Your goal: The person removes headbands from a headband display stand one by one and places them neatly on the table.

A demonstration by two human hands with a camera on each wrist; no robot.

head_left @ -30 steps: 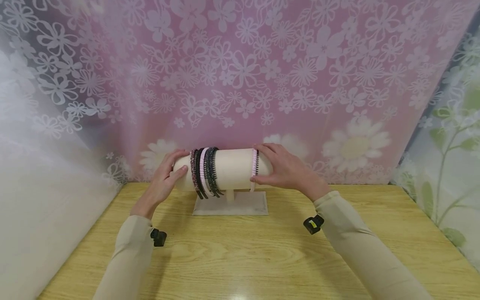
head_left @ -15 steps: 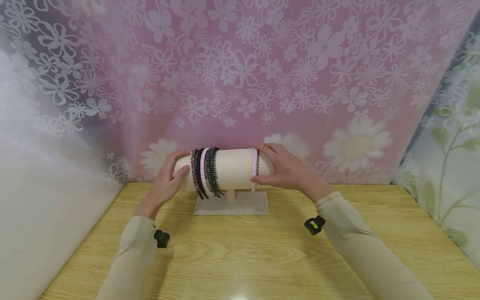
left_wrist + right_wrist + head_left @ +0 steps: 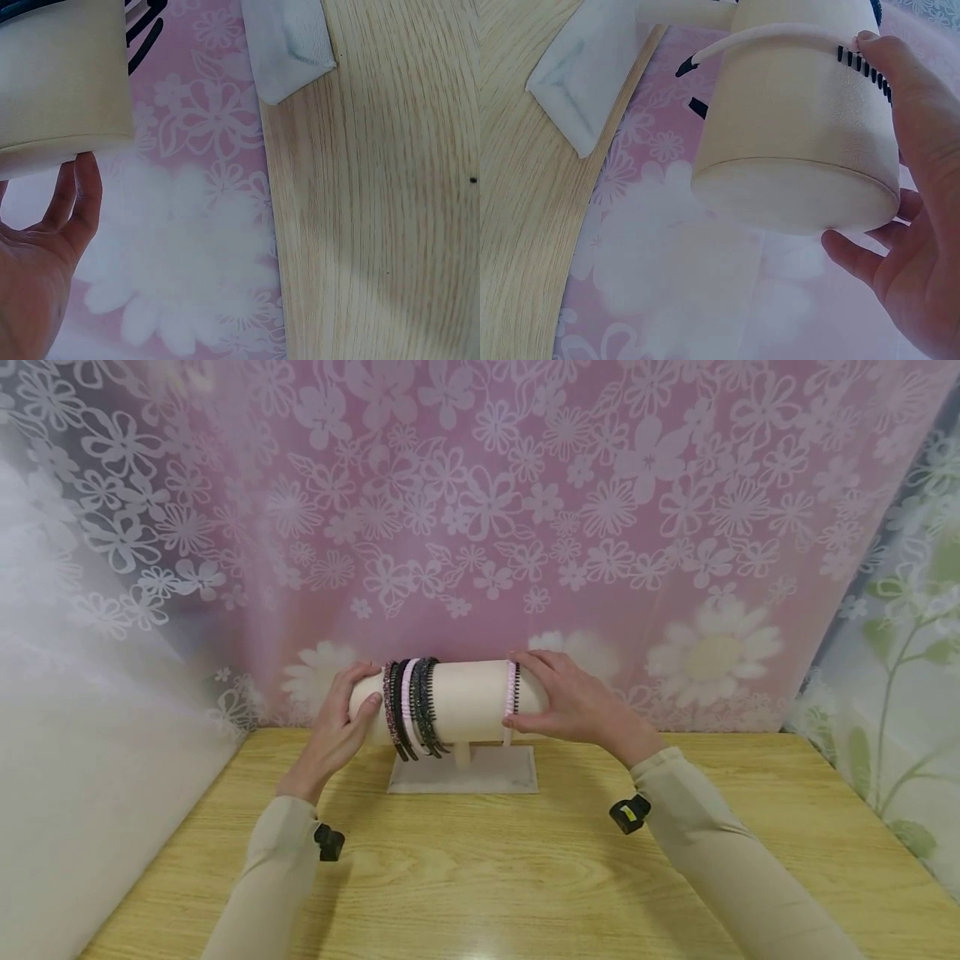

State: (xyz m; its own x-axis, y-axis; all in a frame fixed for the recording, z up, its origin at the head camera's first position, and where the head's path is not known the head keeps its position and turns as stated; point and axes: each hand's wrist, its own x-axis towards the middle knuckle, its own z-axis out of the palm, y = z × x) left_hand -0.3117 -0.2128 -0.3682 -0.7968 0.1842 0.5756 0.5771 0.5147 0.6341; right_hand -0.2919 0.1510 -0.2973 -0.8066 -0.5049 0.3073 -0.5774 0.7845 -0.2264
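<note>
A thin pink headband [image 3: 512, 695] with a row of black teeth sits around a fat, round cream roll [image 3: 471, 700], near the roll's right end. It is right at the tips of the right hand [image 3: 581, 702], which grips it against the roll, thumb at the front and fingers over the top. The teeth point to the roll's right end, into the gap under that hand. In the right wrist view, more fingers are by the flat end.

The left hand [image 3: 337, 727] holds the roll's left end, with its thumb in front. Just beside it is a bunch of dark, sparkly headbands [image 3: 424, 703] with a second pink headband [image 3: 406, 693] in the middle. The two pink ones are well apart. Under the roll, a flat, pale grey base [image 3: 462, 781] stands on a yellow wooden table [image 3: 480, 877].
</note>
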